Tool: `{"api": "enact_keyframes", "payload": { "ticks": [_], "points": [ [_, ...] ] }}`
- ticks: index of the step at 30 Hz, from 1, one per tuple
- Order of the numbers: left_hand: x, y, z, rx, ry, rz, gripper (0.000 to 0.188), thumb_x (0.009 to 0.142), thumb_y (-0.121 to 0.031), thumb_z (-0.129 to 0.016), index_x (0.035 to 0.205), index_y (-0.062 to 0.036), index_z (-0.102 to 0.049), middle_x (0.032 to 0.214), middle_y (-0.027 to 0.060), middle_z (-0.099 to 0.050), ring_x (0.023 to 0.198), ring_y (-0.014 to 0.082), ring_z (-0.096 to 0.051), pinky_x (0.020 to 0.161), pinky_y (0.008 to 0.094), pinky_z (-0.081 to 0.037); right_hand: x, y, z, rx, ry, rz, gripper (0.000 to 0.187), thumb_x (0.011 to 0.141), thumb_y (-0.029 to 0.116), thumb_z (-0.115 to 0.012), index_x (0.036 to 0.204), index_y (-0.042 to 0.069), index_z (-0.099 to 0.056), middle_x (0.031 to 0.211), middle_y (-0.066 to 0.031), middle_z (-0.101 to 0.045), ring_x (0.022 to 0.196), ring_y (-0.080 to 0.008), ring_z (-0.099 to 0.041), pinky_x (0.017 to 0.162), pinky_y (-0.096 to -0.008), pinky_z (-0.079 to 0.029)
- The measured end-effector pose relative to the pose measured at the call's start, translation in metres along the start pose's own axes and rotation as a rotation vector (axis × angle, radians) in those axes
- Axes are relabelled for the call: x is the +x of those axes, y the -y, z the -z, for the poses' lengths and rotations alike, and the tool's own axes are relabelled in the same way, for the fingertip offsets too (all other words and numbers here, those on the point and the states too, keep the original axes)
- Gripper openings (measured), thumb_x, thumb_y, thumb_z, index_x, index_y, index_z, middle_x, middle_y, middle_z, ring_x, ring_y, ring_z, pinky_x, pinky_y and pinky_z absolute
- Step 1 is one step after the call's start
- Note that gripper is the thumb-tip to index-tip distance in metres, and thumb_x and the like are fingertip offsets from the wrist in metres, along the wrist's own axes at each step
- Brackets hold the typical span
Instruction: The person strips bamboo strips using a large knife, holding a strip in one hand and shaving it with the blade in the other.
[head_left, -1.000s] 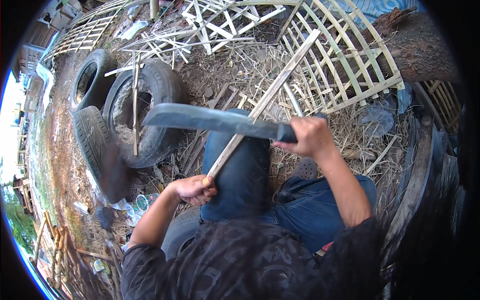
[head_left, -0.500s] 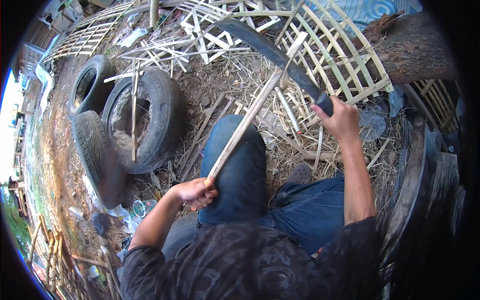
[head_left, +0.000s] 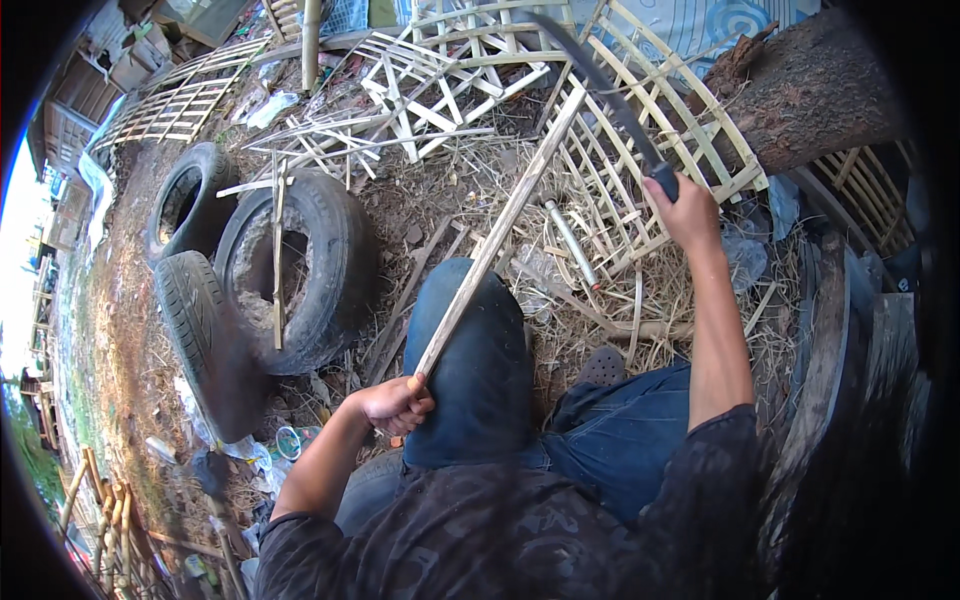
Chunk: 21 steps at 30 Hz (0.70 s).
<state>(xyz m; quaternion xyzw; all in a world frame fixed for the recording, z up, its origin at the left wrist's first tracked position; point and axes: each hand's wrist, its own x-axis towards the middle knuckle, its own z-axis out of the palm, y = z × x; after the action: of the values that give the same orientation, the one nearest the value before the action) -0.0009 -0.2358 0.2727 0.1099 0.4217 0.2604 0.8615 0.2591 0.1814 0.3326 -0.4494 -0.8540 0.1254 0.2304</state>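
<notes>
My left hand (head_left: 396, 403) is closed round the lower end of a long bamboo strip (head_left: 490, 247), which slants up and away to the right across my knee (head_left: 468, 310). In my right hand (head_left: 686, 210) is the dark handle of a machete (head_left: 618, 108). Its long curved blade points up and to the left, beyond the strip's far end and apart from it. Under both, woven bamboo lattice (head_left: 715, 135) and pale shavings lie on the ground. A thin metal tube (head_left: 572, 245) rests among the shavings.
Several old tyres (head_left: 345, 265) lie at the left, one with a bamboo stick across it. A thick log (head_left: 810, 95) is at the far right. Bamboo poles (head_left: 115, 525) stand at the lower left, and a weathered plank (head_left: 815, 370) runs along my right side.
The machete has lifted off the bamboo strip, up and to the right, in my right hand. My left hand still grips the strip's lower end.
</notes>
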Motion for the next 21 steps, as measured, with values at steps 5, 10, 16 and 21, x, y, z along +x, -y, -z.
{"api": "enact_keyframes", "payload": {
  "ticks": [5,10,16,21],
  "points": [
    [-0.001,0.003,0.007,-0.009,0.055,-0.016,0.07,0.067,-0.087,-0.039,0.063,-0.017,-0.032,0.054,-0.0108,-0.021,0.042,0.0015,-0.018,0.037,0.0193,-0.014,-0.025,0.001,0.008,0.012,-0.043,-0.013,0.047,0.086,0.047,-0.061,0.077,0.001,-0.064,0.056,-0.0137,-0.058,0.054,-0.0306,-0.06,0.051,-0.0381,-0.044],
    [0.005,-0.003,-0.004,0.06,0.066,-0.072,0.071,0.067,-0.087,-0.04,0.062,-0.0168,-0.032,0.054,-0.0105,-0.023,0.042,0.0017,-0.019,0.037,0.0197,-0.014,-0.061,0.023,-0.002,0.27,-0.06,-0.063,0.052,0.088,0.049,-0.058,0.069,0.001,-0.061,0.054,-0.0107,-0.058,0.049,-0.0273,-0.059,0.049,-0.0366,-0.044],
    [0.003,0.004,0.004,-0.008,0.099,-0.071,0.069,0.073,-0.085,-0.032,0.062,-0.0169,-0.027,0.053,-0.0101,-0.021,0.042,0.0026,-0.018,0.037,0.0202,-0.015,-0.076,0.056,-0.005,1.033,0.212,-0.393,0.052,0.093,0.051,-0.05,0.066,0.006,-0.053,0.053,-0.0009,-0.051,0.043,-0.0083,-0.048,0.043,-0.0256,-0.036],
    [0.003,-0.006,-0.005,0.018,0.075,-0.041,0.074,0.064,-0.09,-0.033,0.06,-0.0163,-0.03,0.054,-0.0102,-0.021,0.042,0.0021,-0.019,0.037,0.0192,-0.014,-0.096,0.07,-0.005,0.625,0.182,0.031,0.056,0.087,0.06,-0.053,0.079,0.006,-0.062,0.054,0.0011,-0.052,0.047,-0.0122,-0.051,0.044,-0.0275,-0.038]
  ]
}}
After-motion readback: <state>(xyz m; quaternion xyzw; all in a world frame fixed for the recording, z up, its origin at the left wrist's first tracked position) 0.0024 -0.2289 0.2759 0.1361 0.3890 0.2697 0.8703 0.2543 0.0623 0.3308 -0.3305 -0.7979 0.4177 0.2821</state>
